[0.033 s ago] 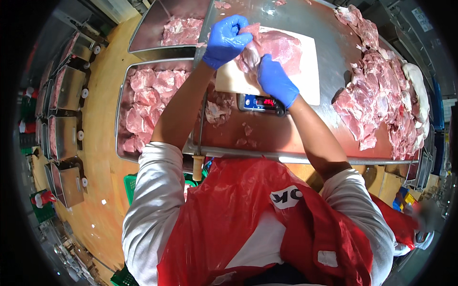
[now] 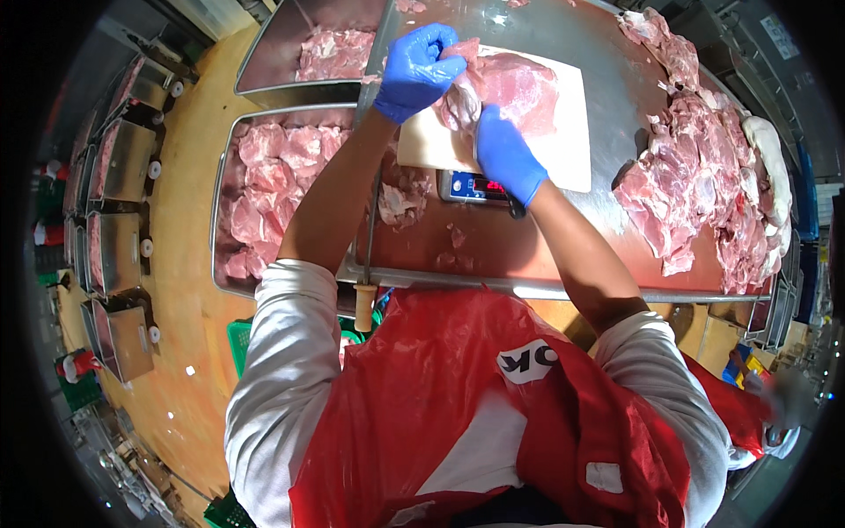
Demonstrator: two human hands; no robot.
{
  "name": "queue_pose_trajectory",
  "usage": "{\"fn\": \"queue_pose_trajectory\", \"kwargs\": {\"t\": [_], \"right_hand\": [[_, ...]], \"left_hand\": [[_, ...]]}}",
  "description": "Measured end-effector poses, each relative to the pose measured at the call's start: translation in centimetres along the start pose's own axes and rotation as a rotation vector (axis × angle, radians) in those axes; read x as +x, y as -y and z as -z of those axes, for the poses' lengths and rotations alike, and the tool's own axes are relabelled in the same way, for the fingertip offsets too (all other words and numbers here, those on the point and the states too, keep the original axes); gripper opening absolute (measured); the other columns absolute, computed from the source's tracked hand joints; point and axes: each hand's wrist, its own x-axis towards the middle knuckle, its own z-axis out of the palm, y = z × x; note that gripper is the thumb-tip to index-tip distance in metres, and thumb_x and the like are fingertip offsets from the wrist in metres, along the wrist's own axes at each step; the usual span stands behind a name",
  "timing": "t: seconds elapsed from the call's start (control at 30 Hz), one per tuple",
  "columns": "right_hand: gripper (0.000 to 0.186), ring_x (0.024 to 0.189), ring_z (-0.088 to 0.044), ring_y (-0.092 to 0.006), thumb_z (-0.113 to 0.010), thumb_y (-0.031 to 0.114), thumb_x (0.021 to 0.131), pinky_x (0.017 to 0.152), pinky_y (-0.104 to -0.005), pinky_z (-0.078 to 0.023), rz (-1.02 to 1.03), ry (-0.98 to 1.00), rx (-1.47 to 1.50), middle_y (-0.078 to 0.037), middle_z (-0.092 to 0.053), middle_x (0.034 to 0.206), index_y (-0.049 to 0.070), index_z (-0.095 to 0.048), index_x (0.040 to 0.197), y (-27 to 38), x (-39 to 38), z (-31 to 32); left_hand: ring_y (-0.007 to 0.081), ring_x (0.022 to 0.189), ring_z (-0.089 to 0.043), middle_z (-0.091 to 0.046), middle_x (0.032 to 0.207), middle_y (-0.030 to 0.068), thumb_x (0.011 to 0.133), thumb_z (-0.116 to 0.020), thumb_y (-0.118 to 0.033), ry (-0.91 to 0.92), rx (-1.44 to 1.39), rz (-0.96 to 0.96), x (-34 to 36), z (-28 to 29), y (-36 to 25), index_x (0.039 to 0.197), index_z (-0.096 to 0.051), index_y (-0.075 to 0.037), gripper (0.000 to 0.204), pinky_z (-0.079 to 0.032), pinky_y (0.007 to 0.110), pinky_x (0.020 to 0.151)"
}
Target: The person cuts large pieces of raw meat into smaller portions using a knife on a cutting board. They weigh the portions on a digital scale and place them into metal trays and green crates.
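Note:
A large piece of raw pink meat [image 2: 519,92] lies on a white cutting board [image 2: 570,158], which rests over a small digital scale [image 2: 462,187] with a lit red display. My blue-gloved left hand [image 2: 418,75] is closed, pinching a loose flap at the meat's left end and lifting it. In my blue-gloved right hand [image 2: 509,154] is a knife [image 2: 516,208]; its dark handle end pokes out below the fist. The blade lies against the meat's near left side, mostly hidden by the hand and the meat.
Left of the steel table stand two metal bins of meat cuts, a nearer bin [image 2: 220,207] and a farther bin [image 2: 308,90]. A large meat pile [image 2: 682,176] covers the table's right side. A wooden-handled sharpening rod [image 2: 364,308] hangs at the front edge. Meat scraps [image 2: 403,201] lie beside the scale.
My right hand and the knife have shifted very slightly left. My left hand keeps its pinch on the meat flap.

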Motion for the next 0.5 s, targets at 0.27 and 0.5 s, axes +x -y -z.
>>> {"fn": "queue_pose_trajectory", "kwargs": {"t": [0.27,0.5], "right_hand": [[0.025,0.067,-0.064,-0.0426,-0.043,0.011,0.099,0.059,-0.0529,-0.051,-0.072,0.317,-0.235,-0.026,-0.063,0.077,-0.006,-0.044,0.118,-1.7,-15.2,2.5],[0.015,0.069,-0.063,-0.0513,-0.048,0.011,0.100,0.059,-0.0573,-0.048,-0.082,-0.040,0.024,-0.030,-0.062,0.072,-0.002,-0.043,0.106,-0.4,-7.1,0.9]], "left_hand": [[0.0102,0.062,-0.054,-0.054,0.071,0.0043,0.074,-0.066,-0.003,-0.295,0.554,-0.209,-4.9,6.2,8.4,0.077,-0.059,-0.004,0.007,-0.048,0.028,0.057],[0.0277,0.079,-0.062,-0.064,0.089,0.0121,0.081,-0.069,-0.006,-0.211,0.335,0.138,-7.0,5.6,9.5,0.110,-0.067,-0.007,0.029,-0.053,0.036,0.071]]}}
